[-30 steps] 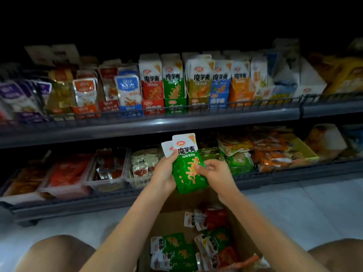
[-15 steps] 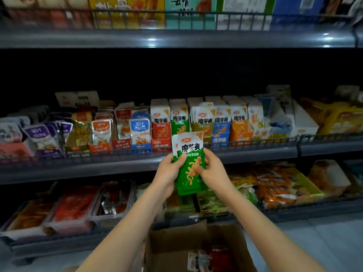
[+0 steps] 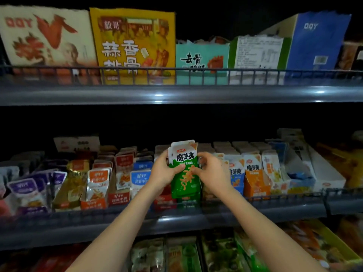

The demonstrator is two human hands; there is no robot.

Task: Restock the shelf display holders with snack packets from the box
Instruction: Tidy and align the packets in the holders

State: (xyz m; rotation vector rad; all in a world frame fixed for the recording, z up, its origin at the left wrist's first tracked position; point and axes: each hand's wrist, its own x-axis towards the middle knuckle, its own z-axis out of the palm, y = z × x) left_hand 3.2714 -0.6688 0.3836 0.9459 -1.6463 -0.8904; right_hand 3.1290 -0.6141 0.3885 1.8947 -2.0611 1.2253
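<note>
A small stack of green snack packets (image 3: 184, 173) with white tops is held upright between both hands, just above the middle shelf's row of display holders. My left hand (image 3: 164, 171) grips its left edge with the thumb across the front. On the other side, my right hand (image 3: 211, 173) pinches the right edge. The stack's lower end sits over a green display holder (image 3: 188, 202) at the shelf front, between a red holder (image 3: 165, 201) and further holders to the right. The supply box is out of view.
A wire rail (image 3: 275, 197) runs along the middle shelf's front edge. Orange (image 3: 255, 183) and blue (image 3: 141, 179) packet holders flank the hands. Large boxes (image 3: 133, 46) stand on the top shelf. Trays of snacks (image 3: 225, 252) fill the shelf below.
Both hands carried the green packets up from over the cardboard box to the middle shelf's holders. The view tilted up, so the box dropped out of sight and the top shelf appeared.
</note>
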